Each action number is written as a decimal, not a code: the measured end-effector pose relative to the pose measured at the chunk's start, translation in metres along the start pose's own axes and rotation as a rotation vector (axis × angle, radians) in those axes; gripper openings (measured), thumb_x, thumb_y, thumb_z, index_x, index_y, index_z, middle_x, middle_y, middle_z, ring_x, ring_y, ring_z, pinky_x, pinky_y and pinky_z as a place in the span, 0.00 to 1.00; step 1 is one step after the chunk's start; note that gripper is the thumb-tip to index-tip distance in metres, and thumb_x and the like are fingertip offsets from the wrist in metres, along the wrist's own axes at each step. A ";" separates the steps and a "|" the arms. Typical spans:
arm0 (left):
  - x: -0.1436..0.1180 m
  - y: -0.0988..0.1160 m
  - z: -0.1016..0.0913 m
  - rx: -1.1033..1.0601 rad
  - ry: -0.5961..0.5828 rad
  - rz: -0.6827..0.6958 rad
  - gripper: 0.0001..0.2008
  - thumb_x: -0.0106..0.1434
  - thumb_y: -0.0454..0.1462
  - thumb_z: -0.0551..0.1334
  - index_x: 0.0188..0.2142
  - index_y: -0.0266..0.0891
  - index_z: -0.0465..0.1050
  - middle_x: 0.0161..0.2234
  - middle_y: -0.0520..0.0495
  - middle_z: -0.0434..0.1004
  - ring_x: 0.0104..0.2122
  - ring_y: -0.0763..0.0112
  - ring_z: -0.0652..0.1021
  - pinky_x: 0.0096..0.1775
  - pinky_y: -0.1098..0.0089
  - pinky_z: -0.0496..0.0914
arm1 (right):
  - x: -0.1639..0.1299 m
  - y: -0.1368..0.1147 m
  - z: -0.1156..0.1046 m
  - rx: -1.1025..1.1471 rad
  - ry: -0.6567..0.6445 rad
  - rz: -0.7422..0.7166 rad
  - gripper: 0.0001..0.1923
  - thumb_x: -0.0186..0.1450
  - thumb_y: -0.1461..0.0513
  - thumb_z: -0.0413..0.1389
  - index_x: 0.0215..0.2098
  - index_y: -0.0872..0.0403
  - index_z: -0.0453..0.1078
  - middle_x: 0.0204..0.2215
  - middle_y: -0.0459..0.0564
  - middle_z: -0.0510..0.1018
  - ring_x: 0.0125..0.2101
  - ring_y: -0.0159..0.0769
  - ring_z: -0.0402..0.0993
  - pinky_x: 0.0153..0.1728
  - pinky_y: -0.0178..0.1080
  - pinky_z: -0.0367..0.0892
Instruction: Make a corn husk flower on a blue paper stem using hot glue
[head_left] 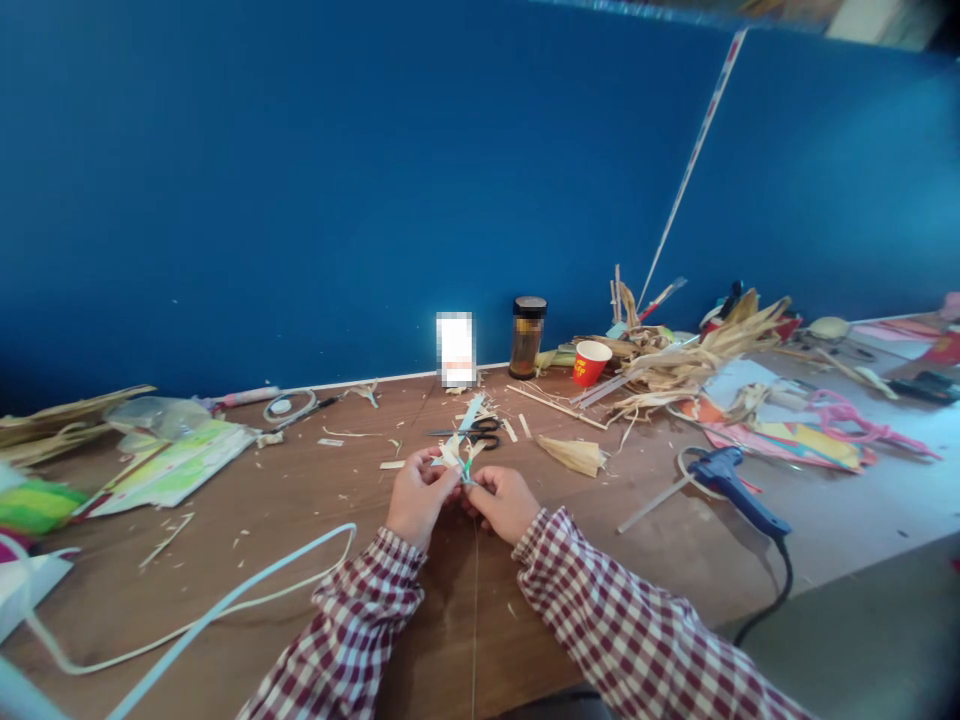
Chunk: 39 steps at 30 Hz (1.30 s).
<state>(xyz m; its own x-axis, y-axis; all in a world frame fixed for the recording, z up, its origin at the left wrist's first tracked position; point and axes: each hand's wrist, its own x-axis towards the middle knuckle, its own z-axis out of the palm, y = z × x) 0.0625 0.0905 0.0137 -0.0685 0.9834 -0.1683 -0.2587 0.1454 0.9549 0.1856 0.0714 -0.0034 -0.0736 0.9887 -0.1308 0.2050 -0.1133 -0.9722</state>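
Observation:
At the middle of the table, my left hand [422,492] and my right hand [504,500] meet around a small corn-husk piece [454,452]. Pale strips spread from its top, and a bit of green shows beside them. Fingers and thumbs of both hands are pinched on its lower part, which they hide. Just beyond my fingers lies a pair of black-handled scissors [484,432], with husk scraps around it. A dry husk leaf [571,455] rests to the right of my right hand.
A blue glue gun [739,490] with its cable lies at right. Behind stand a red paper cup [591,364], a dark-lidded jar [529,338] and a blurred bright phone-like screen [456,350]. Corn husks [675,370] pile at back right. A white cable [247,590] loops at left.

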 end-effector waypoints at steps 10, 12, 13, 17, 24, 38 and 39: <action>-0.006 0.000 0.005 0.040 -0.020 0.100 0.26 0.44 0.37 0.69 0.43 0.35 0.62 0.18 0.56 0.71 0.19 0.77 0.73 0.24 0.76 0.69 | -0.001 -0.002 0.001 0.067 0.040 0.031 0.11 0.57 0.57 0.52 0.25 0.56 0.68 0.19 0.47 0.73 0.18 0.28 0.66 0.16 0.29 0.60; -0.007 -0.002 0.006 0.056 -0.018 0.138 0.26 0.46 0.37 0.68 0.44 0.36 0.61 0.20 0.55 0.72 0.20 0.76 0.74 0.26 0.76 0.70 | -0.001 -0.001 0.001 0.060 0.058 0.022 0.12 0.57 0.56 0.51 0.25 0.57 0.68 0.19 0.47 0.73 0.18 0.29 0.67 0.16 0.29 0.61; -0.008 -0.003 0.007 0.055 -0.016 0.155 0.26 0.47 0.37 0.67 0.45 0.36 0.60 0.21 0.54 0.73 0.22 0.75 0.75 0.28 0.75 0.70 | 0.000 0.000 0.002 0.054 0.070 0.013 0.12 0.58 0.56 0.51 0.25 0.57 0.68 0.20 0.47 0.74 0.19 0.29 0.67 0.17 0.29 0.61; -0.013 -0.010 0.011 0.053 0.003 0.244 0.25 0.49 0.36 0.65 0.46 0.39 0.59 0.30 0.49 0.75 0.30 0.72 0.77 0.34 0.72 0.71 | 0.000 0.003 0.003 0.012 0.142 -0.026 0.13 0.58 0.55 0.51 0.27 0.57 0.70 0.20 0.48 0.75 0.22 0.30 0.70 0.21 0.30 0.62; -0.028 -0.009 0.019 0.155 0.031 0.356 0.22 0.52 0.35 0.63 0.45 0.41 0.59 0.34 0.48 0.72 0.32 0.69 0.77 0.36 0.72 0.71 | -0.002 0.004 0.002 0.044 0.186 -0.021 0.15 0.58 0.54 0.50 0.27 0.57 0.71 0.18 0.46 0.73 0.18 0.28 0.65 0.19 0.29 0.60; -0.006 -0.012 -0.001 -0.078 0.023 0.181 0.29 0.49 0.37 0.67 0.49 0.38 0.58 0.27 0.52 0.74 0.29 0.72 0.78 0.34 0.71 0.72 | -0.003 -0.011 -0.007 0.200 -0.053 0.037 0.14 0.59 0.55 0.51 0.33 0.57 0.72 0.28 0.50 0.77 0.28 0.31 0.73 0.18 0.26 0.63; -0.006 -0.012 -0.001 -0.094 0.019 0.162 0.29 0.48 0.37 0.68 0.48 0.38 0.59 0.27 0.53 0.74 0.28 0.72 0.77 0.33 0.71 0.72 | -0.002 -0.010 -0.007 0.200 -0.037 0.040 0.14 0.59 0.55 0.51 0.33 0.57 0.71 0.28 0.50 0.77 0.27 0.30 0.73 0.18 0.26 0.63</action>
<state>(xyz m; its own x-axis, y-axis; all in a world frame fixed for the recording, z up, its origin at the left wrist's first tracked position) 0.0649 0.0825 0.0033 -0.1342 0.9907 -0.0200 -0.3315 -0.0259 0.9431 0.1910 0.0710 0.0082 -0.1058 0.9792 -0.1731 0.0111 -0.1729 -0.9849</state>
